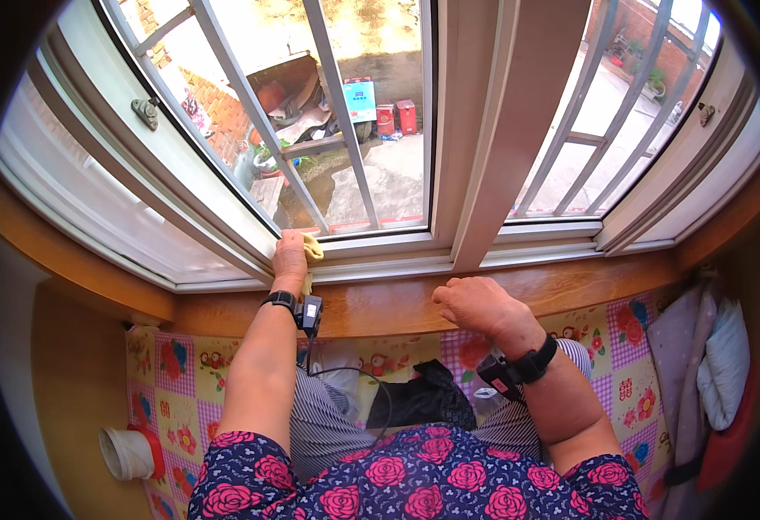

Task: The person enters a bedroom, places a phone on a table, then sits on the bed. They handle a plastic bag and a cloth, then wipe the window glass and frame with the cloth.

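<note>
My left hand [290, 257] holds a folded yellow cloth [313, 247] against the lower left corner of the window's sliding sash frame [380, 247]. Part of the cloth hangs below my fingers, beside the wrist. Over the brown wooden windowsill [380, 305] hovers or rests my right hand [474, 302], its fingers curled and nothing visible in them; whether it touches the sill I cannot tell. Each wrist wears a black strap with a small device. Metal bars [347, 117] stand beyond the glass.
Below the sill, a patterned sheet [178, 370] carries a black cloth [425, 400]. A white bucket [123, 454] stands at the left, near something red. Folded bedding [721, 364] lies at the right. A cable runs from the left wrist device. Window latches [146, 113] project from the frames.
</note>
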The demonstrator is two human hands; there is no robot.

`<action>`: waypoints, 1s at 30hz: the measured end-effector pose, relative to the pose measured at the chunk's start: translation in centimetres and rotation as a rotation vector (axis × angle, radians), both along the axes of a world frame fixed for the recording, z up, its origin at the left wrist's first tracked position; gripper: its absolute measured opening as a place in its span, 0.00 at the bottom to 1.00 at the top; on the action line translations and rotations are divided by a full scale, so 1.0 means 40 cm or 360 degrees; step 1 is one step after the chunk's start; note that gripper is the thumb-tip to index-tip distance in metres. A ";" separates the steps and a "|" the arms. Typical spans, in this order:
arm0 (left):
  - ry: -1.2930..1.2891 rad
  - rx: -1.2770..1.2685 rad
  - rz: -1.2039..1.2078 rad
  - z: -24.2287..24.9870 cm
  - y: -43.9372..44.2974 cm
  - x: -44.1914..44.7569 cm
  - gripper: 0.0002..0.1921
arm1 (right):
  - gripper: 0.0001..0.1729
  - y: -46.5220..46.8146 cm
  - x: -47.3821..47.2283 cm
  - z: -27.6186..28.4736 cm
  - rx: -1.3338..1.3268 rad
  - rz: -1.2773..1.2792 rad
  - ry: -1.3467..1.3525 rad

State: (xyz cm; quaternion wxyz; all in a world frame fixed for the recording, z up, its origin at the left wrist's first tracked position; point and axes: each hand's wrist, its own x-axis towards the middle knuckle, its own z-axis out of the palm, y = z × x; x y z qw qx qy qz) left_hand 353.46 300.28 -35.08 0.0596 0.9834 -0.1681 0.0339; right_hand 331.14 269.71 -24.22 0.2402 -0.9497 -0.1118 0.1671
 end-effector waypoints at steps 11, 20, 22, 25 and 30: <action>-0.0686 -0.0504 -0.0383 0.202 -0.135 0.036 0.11 | 0.09 0.008 0.001 -0.008 -0.0053 0.0042 0.0033; -0.0505 0.0213 -0.0429 0.051 0.042 0.031 0.03 | 0.10 -0.025 -0.014 0.011 -0.0055 -0.0017 0.0060; -0.0513 0.0362 -0.0404 0.000 0.062 0.041 0.03 | 0.10 -0.029 -0.013 0.012 -0.0048 -0.0019 0.0043; -0.0257 0.0602 -0.0263 -0.065 0.066 0.045 0.04 | 0.11 -0.032 -0.011 0.012 -0.0052 -0.0020 0.0072; 0.0341 0.0531 0.0088 -0.104 0.029 0.045 0.11 | 0.12 -0.041 -0.010 0.013 -0.0037 -0.0041 0.0069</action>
